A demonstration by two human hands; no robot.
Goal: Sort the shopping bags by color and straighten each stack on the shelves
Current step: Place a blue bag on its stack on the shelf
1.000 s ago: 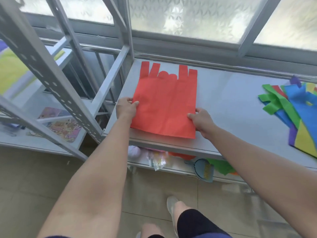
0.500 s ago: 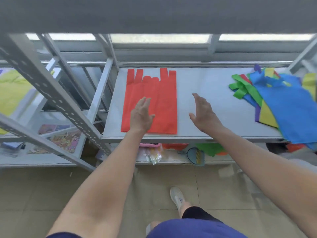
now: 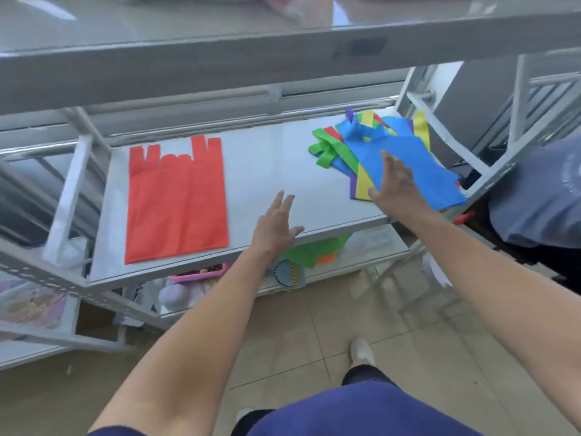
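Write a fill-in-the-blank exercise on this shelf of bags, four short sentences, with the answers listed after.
1. The lone flat bag at the left end of the shelf is ____.
2. The top bag of the mixed pile is ____.
3. The hand over that pile is the person's ____ one.
4. The left hand, fingers straight, holds ____.

Answers: red; blue; right; nothing.

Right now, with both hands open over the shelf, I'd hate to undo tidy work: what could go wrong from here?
1. The blue bag reaches the front right corner of the shelf; a careless pull by the right hand could drop it.
2. The green handles lie looped among other bags, so lifting one may drag several.
3. The red bag lies near the front edge; the left hand could brush it askew.
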